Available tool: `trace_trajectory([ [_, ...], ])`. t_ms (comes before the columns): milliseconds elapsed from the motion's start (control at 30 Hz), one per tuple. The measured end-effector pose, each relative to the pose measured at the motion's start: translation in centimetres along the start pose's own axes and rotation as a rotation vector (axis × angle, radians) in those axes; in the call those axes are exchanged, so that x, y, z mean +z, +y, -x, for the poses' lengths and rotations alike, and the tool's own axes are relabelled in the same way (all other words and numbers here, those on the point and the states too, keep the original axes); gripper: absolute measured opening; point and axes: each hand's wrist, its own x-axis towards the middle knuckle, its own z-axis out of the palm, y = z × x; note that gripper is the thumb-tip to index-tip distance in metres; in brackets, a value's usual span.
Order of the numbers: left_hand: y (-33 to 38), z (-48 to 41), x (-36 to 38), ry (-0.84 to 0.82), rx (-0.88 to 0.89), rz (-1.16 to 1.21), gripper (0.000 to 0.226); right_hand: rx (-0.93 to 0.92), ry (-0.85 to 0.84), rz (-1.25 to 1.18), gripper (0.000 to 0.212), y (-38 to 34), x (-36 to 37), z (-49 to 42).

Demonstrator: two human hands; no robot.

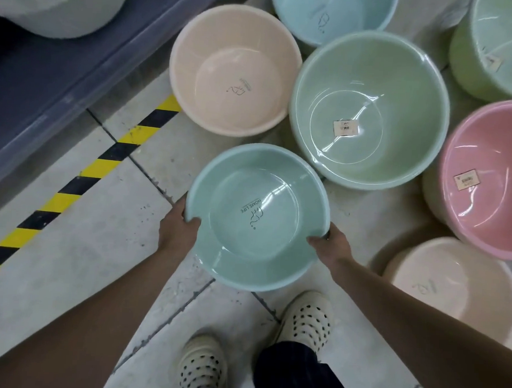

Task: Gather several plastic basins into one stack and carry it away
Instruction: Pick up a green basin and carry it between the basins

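Ahead, green basin [370,110], pink basin [490,177].

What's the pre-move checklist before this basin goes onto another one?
1. Left hand on the teal basin rim: ok.
2. Right hand on the opposite rim: ok.
3. Held basin empty: ok.
4. Held basin level: ok, roughly.
5. Green basin ahead open and free to receive: not ok, a label card and clear wrap lie inside.
6. Whether the teal basin fits inside the beige basin: cannot tell.
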Motion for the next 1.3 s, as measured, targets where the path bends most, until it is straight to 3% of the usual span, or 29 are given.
trace_trajectory([
  [167, -1.5, -0.4, 0.9, -0.044, -0.049, -0.012, 0.064, 0.046, -0.023, 0.029, 0.045, 0.8, 0.6, -1.6],
  [267, -1.9, 0.2, 0.5, -0.129, -0.094, -0.085, 0.047, 0.035, -0.025, 0.08, 0.042, 1.1, 0.2, -1.1],
  [467, 0.0, 4.9, -3.0, -0.171, -0.18, 0.003, 0.028, 0.094, -0.099, 0.008, 0.048, -0.2, -2.3, 3.0],
  [900, 19.8, 12.7, -15.0, 0.043, -0.101, 0.179, 0.029, -0.231, -0.019, 0.098, 0.051, -20.3, -16.4, 14.1],
  [1300, 23.7, 2.5, -17.0, 0.037, -0.047, 0.229, 0.032, -0.287, 0.033, 0.196, 0.05, -31.3, -15.9, 9.1],
])
